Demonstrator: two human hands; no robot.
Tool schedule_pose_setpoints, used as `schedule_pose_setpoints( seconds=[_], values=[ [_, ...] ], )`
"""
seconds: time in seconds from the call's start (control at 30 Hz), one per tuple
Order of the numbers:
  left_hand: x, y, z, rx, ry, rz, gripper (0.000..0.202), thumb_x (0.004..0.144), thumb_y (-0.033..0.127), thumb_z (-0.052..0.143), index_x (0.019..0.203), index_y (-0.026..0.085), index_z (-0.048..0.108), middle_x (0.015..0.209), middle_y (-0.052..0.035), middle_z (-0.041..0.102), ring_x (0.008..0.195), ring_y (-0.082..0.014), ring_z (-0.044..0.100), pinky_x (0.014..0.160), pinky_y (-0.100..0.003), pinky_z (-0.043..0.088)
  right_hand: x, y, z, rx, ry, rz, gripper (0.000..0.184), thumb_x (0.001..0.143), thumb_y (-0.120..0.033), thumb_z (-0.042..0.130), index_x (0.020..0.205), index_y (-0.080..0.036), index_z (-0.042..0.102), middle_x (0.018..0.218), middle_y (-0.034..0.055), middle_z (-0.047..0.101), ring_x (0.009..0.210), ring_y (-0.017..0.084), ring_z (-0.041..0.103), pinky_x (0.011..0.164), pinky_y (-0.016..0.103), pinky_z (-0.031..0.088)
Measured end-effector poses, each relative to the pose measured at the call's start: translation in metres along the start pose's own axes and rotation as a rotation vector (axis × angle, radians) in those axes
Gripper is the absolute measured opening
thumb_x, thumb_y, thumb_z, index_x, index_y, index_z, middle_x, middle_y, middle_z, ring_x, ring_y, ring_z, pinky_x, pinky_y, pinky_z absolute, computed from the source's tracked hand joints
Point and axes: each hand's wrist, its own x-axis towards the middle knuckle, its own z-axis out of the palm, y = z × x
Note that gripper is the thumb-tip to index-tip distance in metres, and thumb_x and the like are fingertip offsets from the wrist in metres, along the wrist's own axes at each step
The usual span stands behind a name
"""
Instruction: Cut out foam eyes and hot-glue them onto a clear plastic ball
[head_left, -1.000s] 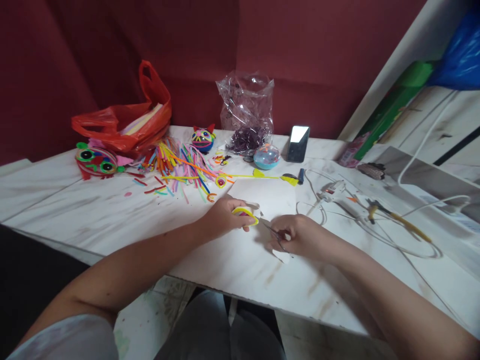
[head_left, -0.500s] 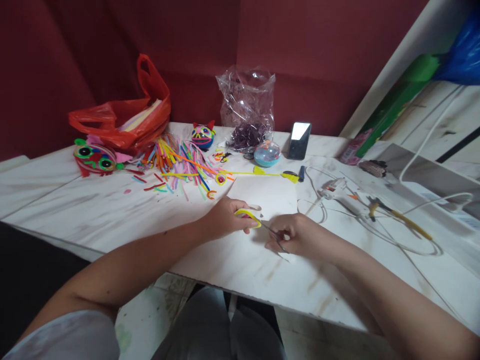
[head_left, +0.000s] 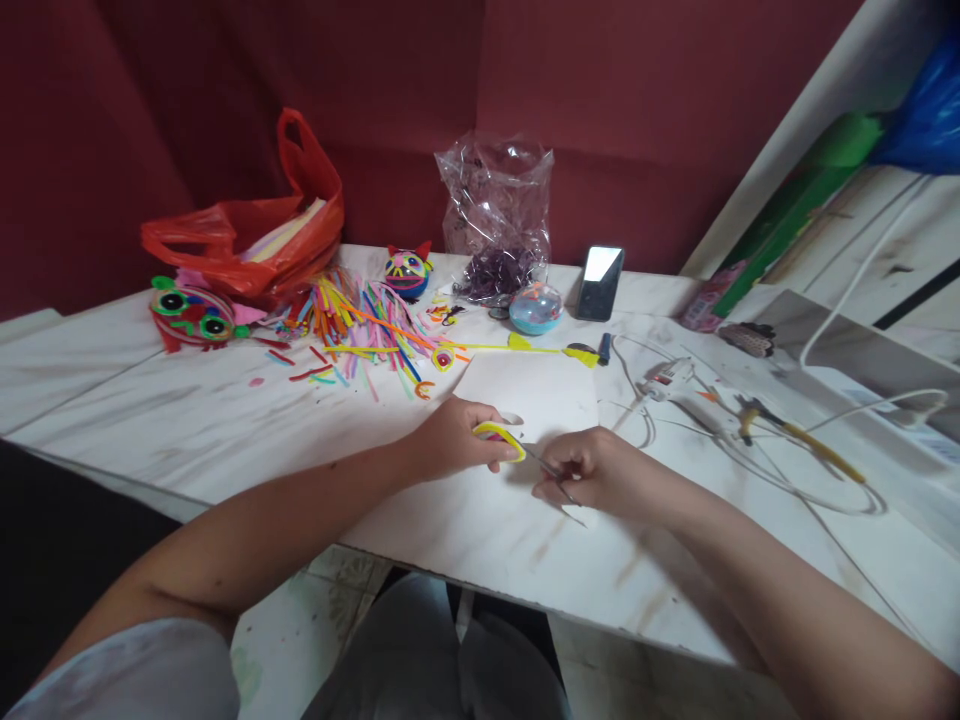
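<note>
Pinched in my left hand is a small round piece with a yellow rim and some pink or red inside. My right hand is closed around a pair of scissors, fingers in the handles. The blades point left and reach the rim of the piece; whether they are cutting into it I cannot tell. Both hands are over a white sheet of paper. Beyond it lies a similar yellow-rimmed disc with a red centre.
At the back left are a red plastic bag, a pile of pipe cleaners and two decorated creatures. A clear bag, a clear ball and a phone stand behind. A glue gun, its cable and pliers lie right.
The yellow-rimmed piece has turned and dropped slightly by the scissor tips. Both hands keep their grips, and the rest of the scene is nearly the same.
</note>
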Motion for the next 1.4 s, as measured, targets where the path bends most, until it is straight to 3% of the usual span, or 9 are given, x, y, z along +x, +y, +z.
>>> schedule_pose_setpoints(
  seconds=[0.13, 0.3, 0.57, 0.8, 1.13, 1.4],
  values=[
    [0.0, -0.001, 0.0, -0.013, -0.025, -0.013, 0.014, 0.064, 0.025, 0.073, 0.059, 0.014, 0.067, 0.052, -0.0003, 0.063, 0.05, -0.0091, 0.051, 0.05, -0.021, 0.036, 0.001, 0.002, 0.001, -0.03, 0.014, -0.018, 0.038, 0.074, -0.041, 0.063, 0.055, -0.019, 0.039, 0.052, -0.0062, 0.031, 0.051, 0.008, 0.026, 0.046, 0.022, 0.023],
    [0.003, -0.007, 0.001, -0.231, 0.045, -0.05, 0.018, 0.065, 0.029, 0.073, 0.074, 0.014, 0.068, 0.059, -0.0004, 0.067, 0.052, -0.0111, 0.06, 0.054, -0.022, 0.045, 0.002, 0.007, 0.001, 0.021, 0.058, -0.021, 0.05, 0.076, -0.048, 0.062, 0.054, -0.02, 0.027, 0.054, -0.007, 0.022, 0.053, 0.008, 0.021, 0.045, 0.023, 0.02],
    [0.005, -0.009, 0.001, -0.208, -0.008, -0.055, 0.014, 0.066, 0.025, 0.072, 0.074, 0.014, 0.07, 0.052, 0.0013, 0.064, 0.049, -0.0095, 0.058, 0.053, -0.021, 0.045, 0.002, 0.001, 0.001, -0.009, 0.03, -0.016, 0.044, 0.075, -0.044, 0.061, 0.053, -0.02, 0.031, 0.053, -0.0066, 0.027, 0.052, 0.008, 0.024, 0.045, 0.022, 0.021],
    [0.005, -0.008, 0.001, -0.284, 0.037, -0.081, 0.015, 0.066, 0.027, 0.071, 0.071, 0.015, 0.064, 0.062, 0.0006, 0.067, 0.049, -0.0094, 0.06, 0.052, -0.022, 0.048, 0.003, 0.008, 0.001, 0.01, 0.062, -0.031, 0.05, 0.076, -0.047, 0.061, 0.055, -0.02, 0.026, 0.053, -0.0074, 0.023, 0.052, 0.007, 0.02, 0.045, 0.022, 0.018],
    [0.004, -0.009, 0.001, -0.244, -0.034, -0.078, 0.013, 0.065, 0.027, 0.07, 0.065, 0.015, 0.064, 0.057, 0.0029, 0.065, 0.049, -0.0084, 0.058, 0.052, -0.02, 0.047, 0.003, 0.004, 0.002, 0.079, 0.001, -0.043, 0.049, 0.077, -0.046, 0.061, 0.054, -0.02, 0.026, 0.053, -0.0076, 0.023, 0.053, 0.008, 0.021, 0.047, 0.023, 0.02],
    [0.003, -0.007, 0.0, -0.217, -0.095, -0.09, 0.015, 0.065, 0.028, 0.07, 0.066, 0.015, 0.064, 0.06, 0.0022, 0.066, 0.049, -0.0085, 0.059, 0.052, -0.02, 0.047, 0.001, 0.003, 0.0, 0.038, -0.012, -0.038, 0.039, 0.076, -0.039, 0.062, 0.054, -0.019, 0.036, 0.052, -0.0068, 0.032, 0.051, 0.007, 0.028, 0.046, 0.022, 0.023]
  ],
)
